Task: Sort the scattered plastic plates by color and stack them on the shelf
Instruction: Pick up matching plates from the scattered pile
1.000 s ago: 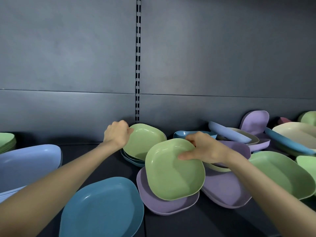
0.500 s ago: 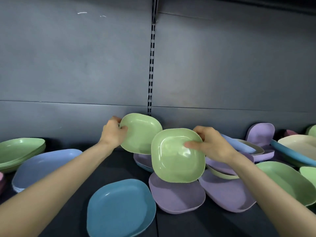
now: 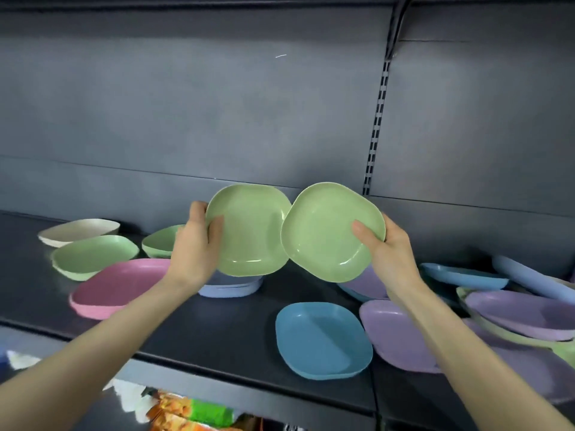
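Observation:
My left hand (image 3: 196,247) grips the left rim of a small green plate (image 3: 252,231), held tilted above the dark shelf (image 3: 217,331). My right hand (image 3: 389,253) holds a second small green plate (image 3: 326,231) by its right rim. The two plates touch edge to edge in the air, the right one overlapping the left. On the shelf at the left lie green plates (image 3: 93,255), with another green stack (image 3: 161,244) partly behind my left hand.
A cream plate (image 3: 77,231) and a pink plate (image 3: 124,284) lie at the left, a lilac-blue stack (image 3: 230,287) under the held plates. A blue plate (image 3: 320,337) and purple plates (image 3: 395,334) crowd the right. Packaged goods (image 3: 193,412) show below the shelf edge.
Both hands lifted their green plates off the piles and carried them up and left. The view swung left, bringing the pink, cream and green plates into sight.

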`<state>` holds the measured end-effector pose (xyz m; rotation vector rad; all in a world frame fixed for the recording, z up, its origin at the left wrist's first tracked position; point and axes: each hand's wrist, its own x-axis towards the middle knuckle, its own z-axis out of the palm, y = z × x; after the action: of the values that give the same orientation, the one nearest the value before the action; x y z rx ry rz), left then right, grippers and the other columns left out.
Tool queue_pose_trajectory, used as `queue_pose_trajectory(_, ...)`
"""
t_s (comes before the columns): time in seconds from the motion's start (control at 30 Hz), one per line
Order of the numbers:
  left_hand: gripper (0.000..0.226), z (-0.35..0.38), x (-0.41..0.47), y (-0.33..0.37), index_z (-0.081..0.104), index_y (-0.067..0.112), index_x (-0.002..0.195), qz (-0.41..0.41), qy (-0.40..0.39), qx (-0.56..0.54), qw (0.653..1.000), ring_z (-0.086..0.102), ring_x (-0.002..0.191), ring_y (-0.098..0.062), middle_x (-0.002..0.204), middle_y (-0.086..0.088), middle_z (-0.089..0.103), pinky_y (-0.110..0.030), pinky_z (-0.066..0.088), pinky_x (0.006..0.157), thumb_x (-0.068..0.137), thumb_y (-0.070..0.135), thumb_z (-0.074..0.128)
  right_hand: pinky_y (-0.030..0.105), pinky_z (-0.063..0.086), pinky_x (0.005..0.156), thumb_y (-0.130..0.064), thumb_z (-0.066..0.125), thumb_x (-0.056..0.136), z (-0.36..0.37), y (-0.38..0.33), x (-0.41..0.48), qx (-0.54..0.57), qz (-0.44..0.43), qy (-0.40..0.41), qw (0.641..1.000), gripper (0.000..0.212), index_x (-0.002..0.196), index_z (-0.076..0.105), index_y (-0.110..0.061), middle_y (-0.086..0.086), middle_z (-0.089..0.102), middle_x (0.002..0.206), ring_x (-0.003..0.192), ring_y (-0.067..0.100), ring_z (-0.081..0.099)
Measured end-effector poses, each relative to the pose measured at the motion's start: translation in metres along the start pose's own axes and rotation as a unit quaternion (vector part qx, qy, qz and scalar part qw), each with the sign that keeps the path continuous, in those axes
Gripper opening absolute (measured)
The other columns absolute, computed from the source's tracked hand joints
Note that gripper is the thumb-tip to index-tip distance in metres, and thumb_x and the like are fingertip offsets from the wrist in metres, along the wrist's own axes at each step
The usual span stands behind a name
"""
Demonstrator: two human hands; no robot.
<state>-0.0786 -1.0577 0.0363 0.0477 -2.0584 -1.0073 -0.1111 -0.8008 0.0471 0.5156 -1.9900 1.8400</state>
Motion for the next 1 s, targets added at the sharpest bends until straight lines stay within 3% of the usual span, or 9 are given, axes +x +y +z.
queue_pose_trajectory(0.13, 0.003, -0.058, 0.011, -0.031, 0.039, 0.012, 0.098, 0.001, 0.04, -0.003, 0.999, 0.047, 0.074, -0.031, 0.069, -0.001, 0.05, -0.035, 0.03, 0.059, 0.097, 0.013, 0.042, 0.013, 0.048, 0.067, -0.012, 0.057, 0.092, 0.06, -0.018, -0.004, 0.018, -0.016, -0.026, 0.999, 0.021, 0.087, 0.061, -0.032, -0.01, 0.065, 0.086, 0.076, 0.004, 0.059)
queue_pose_trajectory(0.3, 0.021, -0.12, 0.037, -0.083, 0.042, 0.013, 0.107, -0.025, 0.035, -0.058, 0.997, 0.054, 0.078, -0.022, 0.08, 0.005, 0.054, -0.028, 0.039, 0.062, 0.09, 0.006, 0.054, 0.017, 0.045, 0.061, -0.014, 0.066, 0.085, 0.142, -0.041, -0.001, -0.029, -0.053, -0.025, 0.998, 0.001, 0.086, 0.066, -0.014, 0.003, 0.064, 0.082, 0.071, 0.009, 0.054)
queue_pose_trajectory(0.43, 0.028, -0.176, 0.06, -0.138, 0.045, 0.019, 0.107, -0.03, 0.016, -0.067, 0.997, 0.06, 0.088, -0.024, 0.09, 0.002, 0.062, -0.032, 0.045, 0.072, 0.086, 0.013, 0.062, 0.014, 0.041, 0.053, -0.012, 0.072, 0.079, 0.224, -0.041, 0.005, -0.043, -0.06, -0.002, 0.997, 0.017, 0.081, 0.063, 0.001, 0.003, 0.059, 0.07, 0.061, 0.008, 0.051)
queue_pose_trajectory(0.53, 0.026, -0.214, 0.081, -0.179, 0.046, 0.02, 0.105, -0.026, 0.019, -0.061, 0.998, 0.062, 0.084, -0.023, 0.085, 0.009, 0.062, -0.031, 0.047, 0.066, 0.086, 0.012, 0.062, 0.021, 0.041, 0.054, -0.012, 0.073, 0.078, 0.29, -0.035, 0.006, -0.049, -0.05, -0.007, 0.998, 0.024, 0.084, 0.061, 0.007, 0.016, 0.059, 0.074, 0.065, 0.014, 0.05)
queue_pose_trajectory(0.63, 0.024, -0.23, 0.097, -0.203, 0.046, 0.019, 0.106, -0.027, 0.016, -0.062, 0.998, 0.06, 0.082, -0.02, 0.086, 0.01, 0.062, -0.03, 0.046, 0.065, 0.088, 0.011, 0.06, 0.026, 0.043, 0.058, -0.012, 0.073, 0.077, 0.329, -0.033, 0.01, -0.05, -0.045, -0.004, 0.998, 0.02, 0.082, 0.061, 0.003, 0.017, 0.062, 0.076, 0.066, 0.015, 0.053)
queue_pose_trajectory(0.8, 0.021, -0.224, 0.128, -0.242, 0.049, 0.019, 0.105, -0.021, -0.01, -0.063, 0.998, 0.057, 0.08, -0.003, 0.086, 0.017, 0.058, -0.017, 0.044, 0.064, 0.089, 0.014, 0.06, 0.028, 0.046, 0.061, -0.013, 0.074, 0.075, 0.363, -0.027, 0.034, -0.07, -0.027, 0.02, 0.997, 0.015, 0.074, 0.06, -0.018, -0.002, 0.064, 0.072, 0.066, 0.013, 0.058)
queue_pose_trajectory(0.93, 0.023, -0.197, 0.143, -0.264, 0.056, 0.014, 0.109, -0.036, -0.057, -0.04, 0.997, 0.058, 0.084, -0.013, 0.086, 0.016, 0.058, -0.023, 0.043, 0.07, 0.087, 0.015, 0.062, 0.032, 0.048, 0.065, -0.015, 0.074, 0.075, 0.363, -0.007, 0.055, -0.117, -0.009, 0.045, 0.992, 0.013, 0.076, 0.062, -0.014, 0.003, 0.066, 0.076, 0.069, 0.017, 0.058)
queue_pose_trajectory(1.0, 0.021, -0.185, 0.148, -0.274, 0.057, 0.012, 0.107, -0.039, -0.088, -0.03, 0.995, 0.056, 0.078, -0.009, 0.082, 0.014, 0.058, -0.011, 0.038, 0.064, 0.087, 0.013, 0.063, 0.031, 0.048, 0.066, -0.015, 0.074, 0.075, 0.363, 0.005, 0.063, -0.139, 0.007, 0.052, 0.989, 0.013, 0.08, 0.063, -0.011, 0.006, 0.067, 0.081, 0.071, 0.018, 0.059)
